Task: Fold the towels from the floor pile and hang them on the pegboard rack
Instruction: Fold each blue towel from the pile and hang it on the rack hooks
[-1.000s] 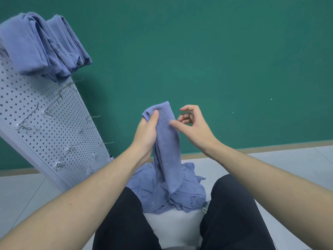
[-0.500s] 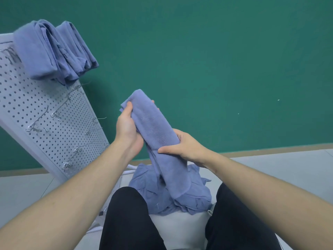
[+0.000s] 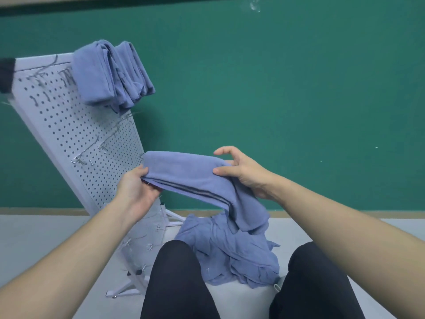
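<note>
Towel in hand: a blue folded towel point(image 3: 190, 178) is held level in the air in front of the person, above the knees, its right end drooping down toward the floor pile.
Left hand: the left hand point(image 3: 135, 189) pinches the towel's left end, thumb on top and fingers curled underneath, the stacked layer edges showing just beside it.
Right hand: the right hand point(image 3: 243, 171) holds the towel near its middle; the thumb presses on top and the palm sits behind the cloth, while the index finger is lifted clear. How far the other fingers wrap under is hidden by the fabric, so the grip is probably a loose one.
Floor pile: the unfolded towels point(image 3: 230, 254) lie crumpled on the floor between the knees, the hanging end of the held towel just above them.
Hung towels: two or so folded towels point(image 3: 110, 72) are draped over hooks at the top of the rack.
Pegboard rack: the white pegboard rack point(image 3: 76, 139) leans at the left, with bare wire hooks point(image 3: 80, 158) lower down.
Step in hand: folding looks nearly done; the towel is a long narrow strip being turned toward the rack.
Next move: it calls for gathering the drooping end, then carrying the strip left and laying its middle over a free hook so both halves hang evenly.
</note>
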`<state>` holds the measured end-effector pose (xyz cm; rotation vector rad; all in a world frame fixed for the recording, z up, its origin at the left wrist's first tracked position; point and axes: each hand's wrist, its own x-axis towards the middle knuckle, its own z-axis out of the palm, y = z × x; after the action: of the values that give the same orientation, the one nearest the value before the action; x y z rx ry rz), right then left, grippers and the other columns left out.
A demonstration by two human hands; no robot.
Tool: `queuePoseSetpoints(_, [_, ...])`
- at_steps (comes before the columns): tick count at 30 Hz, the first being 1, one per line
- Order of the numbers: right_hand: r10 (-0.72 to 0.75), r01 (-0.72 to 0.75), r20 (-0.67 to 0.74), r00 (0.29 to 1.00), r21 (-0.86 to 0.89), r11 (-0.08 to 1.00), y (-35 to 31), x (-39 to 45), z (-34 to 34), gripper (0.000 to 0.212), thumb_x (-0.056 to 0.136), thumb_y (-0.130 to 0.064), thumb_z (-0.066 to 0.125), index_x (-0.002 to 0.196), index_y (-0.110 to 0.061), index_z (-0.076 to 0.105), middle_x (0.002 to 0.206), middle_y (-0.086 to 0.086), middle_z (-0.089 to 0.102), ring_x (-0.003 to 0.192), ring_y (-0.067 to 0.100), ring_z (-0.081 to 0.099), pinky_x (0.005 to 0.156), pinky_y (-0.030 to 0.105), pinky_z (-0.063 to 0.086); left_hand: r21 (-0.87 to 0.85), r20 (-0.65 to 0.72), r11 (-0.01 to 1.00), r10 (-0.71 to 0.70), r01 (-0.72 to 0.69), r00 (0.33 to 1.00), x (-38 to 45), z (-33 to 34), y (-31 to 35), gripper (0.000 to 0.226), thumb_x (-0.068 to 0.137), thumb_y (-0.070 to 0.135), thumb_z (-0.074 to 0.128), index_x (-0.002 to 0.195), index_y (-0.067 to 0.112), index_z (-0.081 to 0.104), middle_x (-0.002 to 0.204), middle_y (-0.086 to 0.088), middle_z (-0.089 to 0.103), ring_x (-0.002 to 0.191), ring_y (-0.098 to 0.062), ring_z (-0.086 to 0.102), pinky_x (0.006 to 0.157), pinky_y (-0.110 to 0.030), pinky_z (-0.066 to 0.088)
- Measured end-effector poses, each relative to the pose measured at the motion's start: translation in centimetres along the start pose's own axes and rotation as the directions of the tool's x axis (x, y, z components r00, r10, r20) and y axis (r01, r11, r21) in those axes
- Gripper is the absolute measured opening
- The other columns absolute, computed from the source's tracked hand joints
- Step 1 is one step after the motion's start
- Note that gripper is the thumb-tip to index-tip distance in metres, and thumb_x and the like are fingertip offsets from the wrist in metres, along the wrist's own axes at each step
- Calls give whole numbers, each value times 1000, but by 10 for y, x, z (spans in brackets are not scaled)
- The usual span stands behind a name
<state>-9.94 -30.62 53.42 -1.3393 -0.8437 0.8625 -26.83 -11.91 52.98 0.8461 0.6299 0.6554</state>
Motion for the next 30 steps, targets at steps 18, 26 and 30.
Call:
queuePoseSetpoints(18, [-27, 55, 319, 947, -80, 995, -81, 79, 70, 23, 79, -16, 62, 97, -26, 52, 101, 22, 56, 83, 28, 53, 66, 36, 41, 735, 439, 511, 141, -445, 887, -22, 6, 98, 35, 76, 56, 73, 80, 22, 65, 81, 0, 62, 74, -12, 53, 69, -29, 39])
queuePoseSetpoints(26, [-102, 225, 357, 928, -323, 919, -125, 124, 106, 22, 80, -18, 61, 99, -30, 57, 92, 1, 63, 79, 16, 58, 71, 32, 44, 563, 354, 671, 330, -481, 875, -16, -6, 155, 19, 88, 35, 65, 83, 20, 55, 69, 9, 63, 59, -3, 56, 54, -15, 45])
queuePoseSetpoints(30, [-190, 251, 266, 945, -217, 943, -154, 151, 129, 23, 72, -19, 65, 89, -33, 58, 86, 3, 62, 71, 18, 57, 62, 30, 42, 461, 292, 750, 376, -474, 879, -10, -6, 187, 11, 92, 27, 64, 89, 20, 57, 77, 3, 64, 69, -9, 59, 63, -20, 49])
